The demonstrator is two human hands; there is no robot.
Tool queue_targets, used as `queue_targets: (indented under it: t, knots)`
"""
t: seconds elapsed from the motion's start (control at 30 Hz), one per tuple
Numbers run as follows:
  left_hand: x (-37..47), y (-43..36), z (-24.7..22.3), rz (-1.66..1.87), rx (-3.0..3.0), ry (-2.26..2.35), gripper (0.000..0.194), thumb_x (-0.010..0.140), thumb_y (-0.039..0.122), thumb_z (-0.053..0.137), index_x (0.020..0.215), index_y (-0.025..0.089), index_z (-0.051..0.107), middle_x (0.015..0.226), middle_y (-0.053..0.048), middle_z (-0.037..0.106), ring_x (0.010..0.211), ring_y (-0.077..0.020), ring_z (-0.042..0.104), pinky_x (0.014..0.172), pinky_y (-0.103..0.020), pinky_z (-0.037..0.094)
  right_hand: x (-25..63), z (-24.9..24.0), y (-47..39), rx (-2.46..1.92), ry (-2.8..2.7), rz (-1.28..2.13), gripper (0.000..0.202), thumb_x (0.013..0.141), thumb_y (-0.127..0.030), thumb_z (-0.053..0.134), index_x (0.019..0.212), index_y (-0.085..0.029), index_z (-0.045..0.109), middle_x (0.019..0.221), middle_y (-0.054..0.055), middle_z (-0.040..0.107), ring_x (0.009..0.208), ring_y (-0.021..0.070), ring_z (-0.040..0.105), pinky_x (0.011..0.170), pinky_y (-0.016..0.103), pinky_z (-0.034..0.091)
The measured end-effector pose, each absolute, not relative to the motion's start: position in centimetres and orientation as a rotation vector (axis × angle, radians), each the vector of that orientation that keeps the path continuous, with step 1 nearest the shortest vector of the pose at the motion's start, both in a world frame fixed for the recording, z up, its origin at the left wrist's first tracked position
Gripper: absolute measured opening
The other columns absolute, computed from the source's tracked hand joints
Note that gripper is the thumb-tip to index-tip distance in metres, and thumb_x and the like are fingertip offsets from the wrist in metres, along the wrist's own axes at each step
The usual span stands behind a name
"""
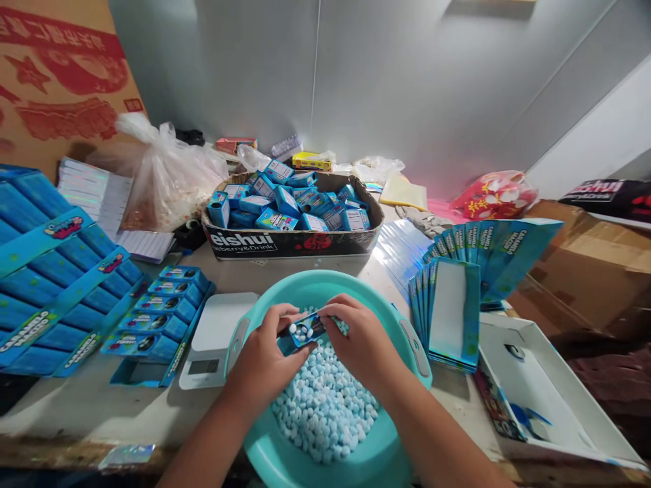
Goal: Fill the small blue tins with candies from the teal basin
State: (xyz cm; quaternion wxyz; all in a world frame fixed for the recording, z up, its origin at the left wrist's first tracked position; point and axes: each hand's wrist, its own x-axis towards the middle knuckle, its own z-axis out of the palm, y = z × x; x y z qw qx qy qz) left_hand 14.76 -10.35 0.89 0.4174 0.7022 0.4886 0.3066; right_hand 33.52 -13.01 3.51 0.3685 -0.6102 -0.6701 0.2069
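Fingers of the left hand (269,352) clasped a small blue box (307,329), thumb at its near edge; those of the right hand (359,332) pinched its right end, above pellets (330,400) in a turquoise basin (267,437).

Two hands, left (272,352) and right (359,335), share one small candy box (314,327) at the centre of the frame. Below is one turquoise basin (277,454) with two grey handles (237,342), holding pale blue candies (325,400) too many to count. At centre left stand one digital scale (224,322) and one display tray (178,362) of five candy boxes (152,322); over ten more boxes (45,268) are at far left. One black carton tray (300,245), upper centre, carries more than twenty loose boxes (277,220), overlapping. Upper left: one printed cardboard carton (61,74), one tied clear bag (167,183). Right: one red bag (493,195), one white tray (549,386).
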Motion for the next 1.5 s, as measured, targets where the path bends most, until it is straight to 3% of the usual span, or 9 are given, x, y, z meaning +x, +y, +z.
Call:
queue_targets:
  t: [0.23, 0.53, 0.67, 0.77, 0.87, 0.93, 1.1, 1.37, 1.5]
  knots:
    - [14.6, -10.5, 0.6, 0.671, 1.848, 1.251, 0.031, 0.083, 0.047, 0.071, 0.098, 0.026, 0.054, 0.108, -0.001, 0.07, 0.09, -0.02, 0.069, 0.076, -0.032, 0.054, 31.9, 3.8, -13.3, -1.515, -1.639, 0.618, 0.02, 0.09, -0.009, 0.059, 0.089, -0.02, 0.076, 0.09, 0.004, 0.073, 0.084, 0.0179, 0.067, 0.075, 0.031, 0.051]
    - [14.3, -10.5, 0.0, 0.757, 1.844, 1.195, 0.041, 0.08, 0.048, 0.077, 0.106, 0.027, 0.053, 0.11, -0.002, 0.071, 0.106, -0.0222, 0.068, 0.091, -0.036, 0.055, 32.2, 4.1, -13.0, -1.129, -0.988, 1.257, 0.014, 0.082, -0.029, 0.069, 0.092, -0.02, 0.071, 0.089, 0.003, 0.074, 0.084, 0.017, 0.07, 0.079, 0.03, 0.056]
    - [14.1, -10.5, 0.2, 0.802, 1.778, 1.18, 0.04, 0.077, 0.047, 0.08, 0.1, 0.026, 0.053, 0.116, -0.003, 0.071, 0.114, -0.0232, 0.067, 0.096, -0.037, 0.055, 33.8, 3.8, -13.0, -1.265, -1.054, 0.963, 0.011, 0.085, -0.027, 0.064, 0.093, -0.021, 0.07, 0.09, 0.003, 0.071, 0.085, 0.017, 0.068, 0.079, 0.03, 0.054]
    - [14.1, -10.5, 0.5, 0.766, 1.816, 1.167, 0.034, 0.079, 0.048, 0.078, 0.095, 0.025, 0.059, 0.115, -0.003, 0.072, 0.108, -0.0228, 0.069, 0.077, -0.029, 0.06, 34.7, 3.1, -13.2, -1.476, -1.44, 0.669, 0.019, 0.09, -0.016, 0.052, 0.087, -0.021, 0.07, 0.091, 0.005, 0.069, 0.085, 0.0177, 0.065, 0.076, 0.031, 0.052]
    - [14.1, -10.5, 0.7, 0.727, 1.872, 1.153, 0.027, 0.081, 0.047, 0.075, 0.094, 0.025, 0.064, 0.115, -0.003, 0.073, 0.103, -0.0232, 0.07, 0.049, -0.021, 0.051, 34.8, 2.5, -13.4, -1.549, -1.68, 0.591, 0.031, 0.09, -0.007, 0.043, 0.087, -0.021, 0.071, 0.093, 0.005, 0.069, 0.085, 0.0178, 0.064, 0.076, 0.031, 0.05]
    - [14.1, -10.6, 0.8, 0.728, 1.867, 1.165, 0.026, 0.082, 0.046, 0.074, 0.097, 0.026, 0.066, 0.117, -0.002, 0.072, 0.106, -0.0234, 0.069, 0.045, -0.019, 0.049, 34.4, 2.5, -13.5, -1.547, -1.723, 0.526, 0.031, 0.089, -0.005, 0.045, 0.087, -0.02, 0.071, 0.096, 0.006, 0.069, 0.089, 0.0188, 0.063, 0.079, 0.033, 0.051]
    - [14.1, -10.6, 0.9, 0.729, 1.845, 1.201, 0.04, 0.081, 0.04, 0.075, 0.119, 0.03, 0.063, 0.12, -0.002, 0.071, 0.11, -0.024, 0.069, 0.053, -0.021, 0.052, 32.5, 3.2, -13.8, -1.553, -1.771, 0.398, 0.021, 0.083, -0.007, 0.057, 0.084, -0.022, 0.071, 0.095, 0.004, 0.066, 0.09, 0.0211, 0.06, 0.08, 0.036, 0.049]
    - [14.5, -10.8, 0.6, 0.82, 1.792, 1.112, 0.047, 0.082, 0.043, 0.075, 0.124, 0.029, 0.059, 0.128, -0.005, 0.07, 0.119, -0.0243, 0.066, 0.057, -0.022, 0.056, 32.0, 3.4, -14.3, -1.451, -1.581, 0.497, 0.031, 0.083, -0.017, 0.064, 0.112, -0.026, 0.065, 0.116, 0.005, 0.06, 0.107, 0.0217, 0.06, 0.092, 0.037, 0.05]
    - [14.1, -11.3, 1.7, 1.069, 1.745, 1.224, 0.047, 0.078, 0.044, 0.08, 0.118, 0.026, 0.061, 0.121, -0.006, 0.072, 0.112, -0.0234, 0.07, 0.081, -0.03, 0.062, 33.0, 3.3, -14.1, -1.475, -1.392, 0.593, 0.027, 0.094, -0.037, 0.059, 0.119, -0.026, 0.061, 0.12, 0.006, 0.061, 0.109, 0.0213, 0.06, 0.092, 0.037, 0.051]
